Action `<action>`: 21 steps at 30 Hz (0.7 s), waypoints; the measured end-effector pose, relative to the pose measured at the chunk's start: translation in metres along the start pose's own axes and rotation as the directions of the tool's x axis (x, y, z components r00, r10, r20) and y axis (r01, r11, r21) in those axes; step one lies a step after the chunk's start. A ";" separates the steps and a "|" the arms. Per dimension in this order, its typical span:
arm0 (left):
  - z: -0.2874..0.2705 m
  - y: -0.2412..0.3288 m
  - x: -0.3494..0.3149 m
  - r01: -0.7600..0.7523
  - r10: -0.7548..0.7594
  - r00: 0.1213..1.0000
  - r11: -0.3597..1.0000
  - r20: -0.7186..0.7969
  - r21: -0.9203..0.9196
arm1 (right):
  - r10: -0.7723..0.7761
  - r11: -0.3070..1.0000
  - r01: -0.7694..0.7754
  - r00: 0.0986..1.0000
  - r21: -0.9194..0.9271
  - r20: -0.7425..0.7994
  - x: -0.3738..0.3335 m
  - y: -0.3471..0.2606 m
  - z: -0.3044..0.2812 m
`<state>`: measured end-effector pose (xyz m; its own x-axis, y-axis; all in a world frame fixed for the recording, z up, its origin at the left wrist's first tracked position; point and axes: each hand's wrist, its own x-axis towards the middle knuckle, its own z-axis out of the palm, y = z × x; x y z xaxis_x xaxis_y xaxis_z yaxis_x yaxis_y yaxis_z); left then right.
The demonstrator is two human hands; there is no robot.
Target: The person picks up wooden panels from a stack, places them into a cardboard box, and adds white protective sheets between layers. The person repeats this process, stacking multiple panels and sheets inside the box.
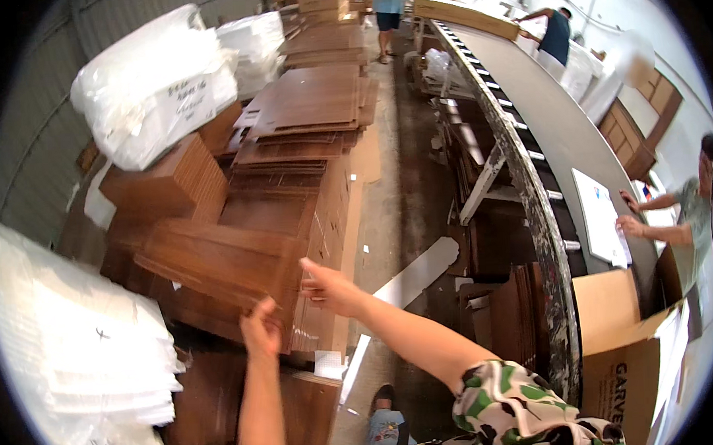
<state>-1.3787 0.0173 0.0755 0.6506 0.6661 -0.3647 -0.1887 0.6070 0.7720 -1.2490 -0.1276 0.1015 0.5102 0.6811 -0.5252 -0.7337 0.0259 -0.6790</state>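
My left hand [261, 326] is at the near edge of a brown wooden panel [222, 252], its fingers loosely bent and apart. Whether the fingertips touch the panel I cannot tell. Just beyond the panel's right end is my right hand [331, 289], with the index finger stretched out and the other fingers partly curled. Nothing shows in its grasp. The panel has a raised border and lies a little askew on a pile of similar brown boards [272, 206].
White foam-wrapped bundles [83, 338] stand at the left, with a large plastic-wrapped package [156, 92] farther back. More brown panels [307, 97] run away along the aisle [402, 173]. At right, a person handles a white board [599, 216] on a conveyor [525, 80]; an open carton [622, 378] stands nearer.
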 end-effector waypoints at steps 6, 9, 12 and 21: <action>0.075 -0.043 -0.116 0.057 -0.042 0.989 0.993 0.139 -0.102 | -0.351 0.905 0.387 0.914 0.176 -0.204 -0.070 -0.019 -0.016; 0.030 -0.042 -0.080 0.014 0.024 0.983 0.979 0.182 -0.205 | -0.418 0.876 0.471 0.850 0.106 -0.321 -0.169 -0.030 -0.072; 0.022 -0.016 -0.057 0.440 0.199 0.450 0.799 0.870 -0.410 | -0.500 0.855 0.513 0.776 -0.076 -0.383 -0.322 -0.041 -0.110; 0.277 -0.103 -0.278 -0.023 -0.161 0.685 0.970 0.710 0.243 | -0.505 0.723 0.504 -0.083 -0.473 -0.859 -0.757 0.091 -0.134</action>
<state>-1.3362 -0.3501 0.2418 0.9987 0.0506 -0.0047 -0.0195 0.4679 0.8836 -1.6419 -0.7388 0.3691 0.7138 -0.6982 -0.0542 -0.0607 0.0155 -0.9980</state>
